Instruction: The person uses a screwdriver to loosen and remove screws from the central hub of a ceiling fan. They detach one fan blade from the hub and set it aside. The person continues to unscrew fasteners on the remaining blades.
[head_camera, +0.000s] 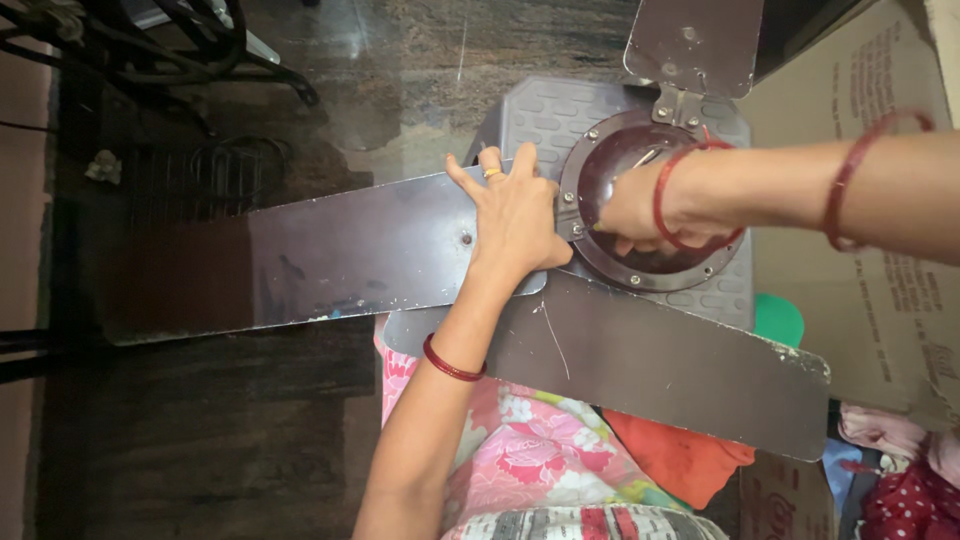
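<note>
A brown ceiling fan (560, 290) lies on top of a grey plastic stool (540, 115), in front of the person's lap. Its round hub (640, 270) is a shallow metal dish, glossy and dark red-brown inside, with small screws around the rim. Three flat blades go out from it. One long blade (300, 260) points to the left, with its long axis nearly horizontal and rising slightly toward the hub. The second blade (640, 365) points to the lower right, and the third blade (693, 42) points up and is cut by the top edge. The blades are thin sheet metal, smooth but scratched, with chipped paint at the edges.

The left hand (515, 210) lies flat on the inner end of the left blade, beside the hub, with fingers spread. It has a ring on one finger and a red bangle at the wrist. The right hand (635, 212) is inside the hub, fingers curled together, and seems to pinch a thin tool; what it is cannot be told.

A cardboard box (880, 300) stands at the right. The floor (200, 430) is dark polished stone.
</note>
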